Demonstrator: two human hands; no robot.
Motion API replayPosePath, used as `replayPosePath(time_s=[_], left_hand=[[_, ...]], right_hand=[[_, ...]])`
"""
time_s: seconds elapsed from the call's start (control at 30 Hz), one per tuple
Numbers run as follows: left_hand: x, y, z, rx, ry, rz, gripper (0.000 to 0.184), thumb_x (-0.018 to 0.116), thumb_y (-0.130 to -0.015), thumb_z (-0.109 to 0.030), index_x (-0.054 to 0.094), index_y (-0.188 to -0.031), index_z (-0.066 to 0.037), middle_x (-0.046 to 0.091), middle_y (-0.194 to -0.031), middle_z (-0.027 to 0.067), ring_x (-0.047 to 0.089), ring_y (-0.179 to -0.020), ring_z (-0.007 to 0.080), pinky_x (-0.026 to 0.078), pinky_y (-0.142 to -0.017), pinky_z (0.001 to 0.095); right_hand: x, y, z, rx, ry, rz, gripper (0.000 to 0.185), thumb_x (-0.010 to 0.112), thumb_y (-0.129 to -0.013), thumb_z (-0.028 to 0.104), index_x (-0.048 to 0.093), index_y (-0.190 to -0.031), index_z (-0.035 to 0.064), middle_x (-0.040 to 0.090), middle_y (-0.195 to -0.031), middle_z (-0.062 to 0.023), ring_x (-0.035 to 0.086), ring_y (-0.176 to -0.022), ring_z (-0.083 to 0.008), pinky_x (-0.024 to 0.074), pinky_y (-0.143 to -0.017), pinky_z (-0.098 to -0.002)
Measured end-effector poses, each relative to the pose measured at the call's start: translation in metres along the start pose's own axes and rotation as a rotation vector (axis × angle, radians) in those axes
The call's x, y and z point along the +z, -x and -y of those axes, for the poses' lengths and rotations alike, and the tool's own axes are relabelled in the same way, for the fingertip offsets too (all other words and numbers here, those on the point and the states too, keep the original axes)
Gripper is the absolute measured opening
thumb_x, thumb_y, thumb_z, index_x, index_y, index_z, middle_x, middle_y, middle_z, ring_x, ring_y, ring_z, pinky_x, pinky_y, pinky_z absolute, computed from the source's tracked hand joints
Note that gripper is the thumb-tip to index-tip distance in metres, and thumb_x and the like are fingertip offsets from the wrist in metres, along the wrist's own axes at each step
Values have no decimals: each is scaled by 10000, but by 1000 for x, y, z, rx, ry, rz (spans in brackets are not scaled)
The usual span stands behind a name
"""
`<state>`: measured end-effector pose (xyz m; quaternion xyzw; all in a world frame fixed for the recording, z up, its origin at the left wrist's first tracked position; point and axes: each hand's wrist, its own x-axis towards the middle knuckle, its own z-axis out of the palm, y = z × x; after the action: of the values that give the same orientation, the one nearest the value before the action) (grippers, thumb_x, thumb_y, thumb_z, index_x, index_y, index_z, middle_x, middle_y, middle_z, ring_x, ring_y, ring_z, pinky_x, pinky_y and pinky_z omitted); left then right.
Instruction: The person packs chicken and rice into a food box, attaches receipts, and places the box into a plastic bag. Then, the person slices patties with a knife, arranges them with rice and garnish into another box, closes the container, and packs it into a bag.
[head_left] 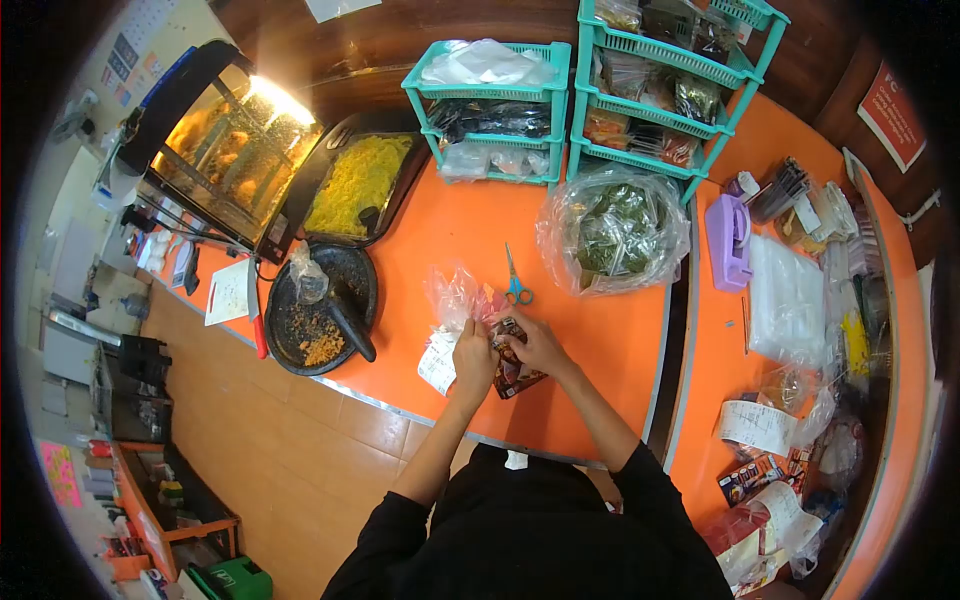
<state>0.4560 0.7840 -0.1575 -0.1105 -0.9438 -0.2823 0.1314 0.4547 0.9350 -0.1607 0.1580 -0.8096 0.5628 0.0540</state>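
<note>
The packet (510, 380) sits at the middle of the near side of the orange surface (600, 335), just in from its front edge. The right hand (531, 346) grasps its upper part; the left hand (476, 358) is curled tight just beside it, but whether it pinches the packet or the clear bag (452, 293), I cannot tell.

A hard tug could tear the packet suddenly and spill what is inside, or send it off the front edge. The bag and the receipt (437, 361) lie against the left hand's side, so a sweep that way might drag both. Reaching forward could catch the scissors (516, 289), which lie just past the hands, blades pointing away.

To the left, the mortar (367, 270) and its jutting pestle (351, 327) limit elbow swing. More room opens rightward, up to the gap (683, 330) along the surface's right edge.
</note>
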Motion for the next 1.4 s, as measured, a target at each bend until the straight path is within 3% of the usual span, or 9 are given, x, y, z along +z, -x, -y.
replayPosePath(time_s=[0.33,0.63,0.77,0.87,0.97,1.03,1.07,1.2,1.4], left_hand=[[3,0,6,135,113,-123,223,575,-604,93,561,-819,33,504,-785,174,550,-694,365,460,-585,446],[-12,3,20,248,67,-96,263,621,-688,7,580,-948,19,542,-818,144,548,-740,349,464,-661,418],[-63,-24,4,260,-34,-239,395,661,-736,-126,532,-1078,26,568,-866,158,551,-800,373,448,-771,439],[-44,-40,29,82,-55,-174,494,681,-762,-236,485,-1128,32,599,-871,187,565,-828,412,412,-846,462],[-19,-59,48,36,-182,169,464,650,-800,-253,480,-1121,36,610,-784,216,597,-759,411,457,-752,447],[-29,-74,53,25,174,458,431,628,-809,-210,470,-1114,49,601,-677,237,609,-631,403,469,-590,442],[-27,-77,61,81,273,428,469,601,-812,-156,440,-1189,71,572,-617,233,587,-517,367,433,-463,420],[-40,-71,53,210,566,433,515,592,-829,-120,411,-1269,77,590,-614,183,586,-502,279,431,-476,391],[-101,-53,-46,15,769,684,381,565,-879,-67,501,-1240,35,644,-925,81,623,-779,150,501,-662,292]], right_hand=[[-11,-26,-15,76,27,333,318,702,-745,63,585,-1035,11,666,-875,-174,682,-814,-275,525,-729,-373],[-4,-18,-11,101,63,233,272,680,-684,44,628,-948,6,660,-871,-197,656,-801,-320,511,-703,-378],[-24,21,-18,196,-73,-114,315,740,-679,113,646,-973,49,646,-923,-178,655,-823,-309,516,-713,-370],[-27,47,-33,338,325,-227,315,751,-713,179,652,-987,57,620,-973,-150,642,-834,-302,517,-754,-393],[-13,58,-47,478,679,-230,370,731,-768,243,624,-1057,40,562,-1028,-147,595,-914,-331,487,-817,-466],[-5,60,-31,424,754,-362,448,708,-791,236,566,-1170,44,547,-1080,-181,551,-1026,-358,447,-877,-472],[-4,66,-18,422,744,-417,489,681,-826,232,512,-1250,54,527,-1127,-200,502,-1099,-379,411,-920,-470],[-5,131,1,394,728,-612,418,650,-844,210,512,-1207,55,527,-1096,-168,536,-1012,-349,427,-847,-468],[20,244,53,758,96,-641,368,649,-868,210,541,-1182,52,562,-1087,-136,566,-1011,-295,448,-872,-429]])
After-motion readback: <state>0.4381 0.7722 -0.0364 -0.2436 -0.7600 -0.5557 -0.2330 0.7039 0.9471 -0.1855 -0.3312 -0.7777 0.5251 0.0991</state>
